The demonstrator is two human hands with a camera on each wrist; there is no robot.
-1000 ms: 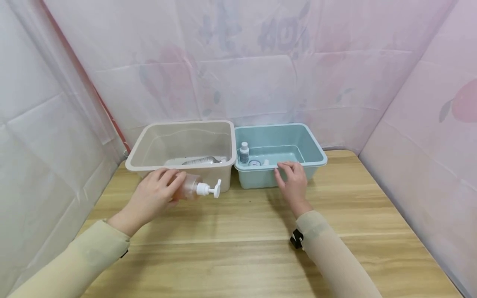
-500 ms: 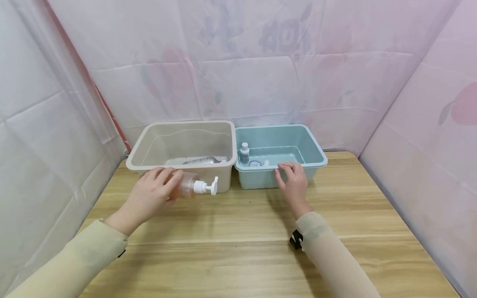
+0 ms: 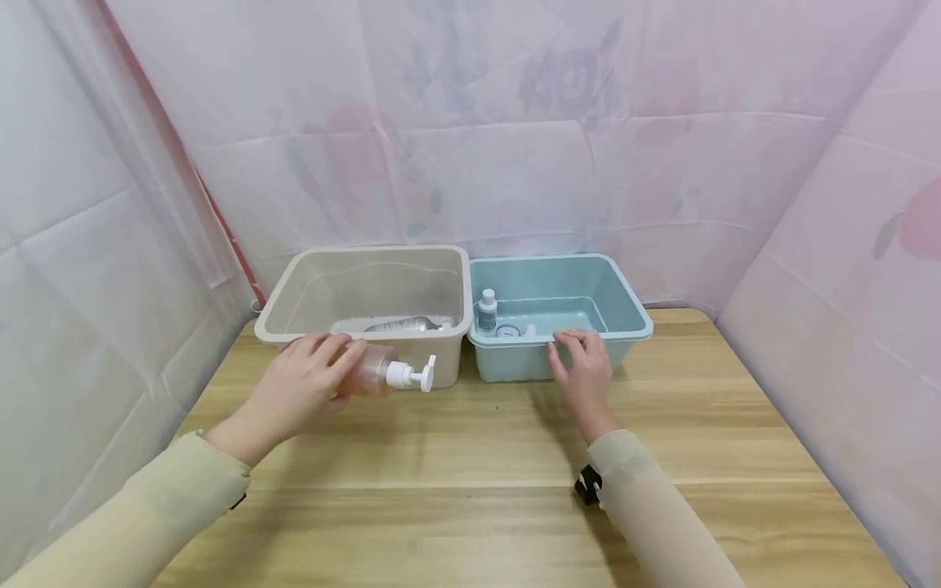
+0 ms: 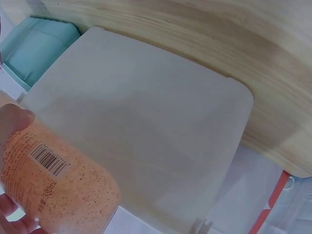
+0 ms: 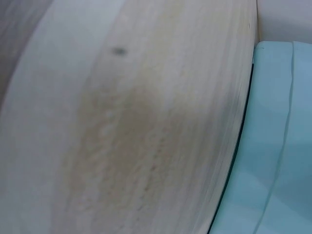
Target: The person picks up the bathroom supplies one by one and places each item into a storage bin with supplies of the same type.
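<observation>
Left hand (image 3: 305,384) wrapped around a pump bottle (image 3: 378,374), fingers curled over its body, gripping it on its side just in front of the beige bin (image 3: 367,269), above the wooden table (image 3: 478,457). White pump head (image 3: 419,375) pointing right, toward the gap between the two bins. From the left wrist view, bottle (image 4: 53,180) close up: clear plastic, orange speckled contents, a barcode label, thumb pressed against its upper side, beige bin (image 4: 146,141) wall right behind it.

Right hand (image 3: 584,367) resting on the front rim of the teal bin (image 3: 632,314), fingers fairly straight and laid over the edge, holding nothing. From the right wrist view, only blurred table wood (image 5: 122,122) and a slice of the teal bin (image 5: 278,146) wall; hand itself out of sight there.

Inside the beige bin, another bottle (image 3: 400,325) lying flat on the floor. Inside the teal bin, a small white-capped bottle (image 3: 487,309) standing upright in the front left corner, with a small round item (image 3: 507,331) beside it, too small to make out.

Bins side by side, touching, pushed back against a pale pink floral cloth (image 3: 515,122) hung behind and along both sides. Long beige sleeves (image 3: 169,506) on both arms, a black clip (image 3: 586,483) at the right wrist.
</observation>
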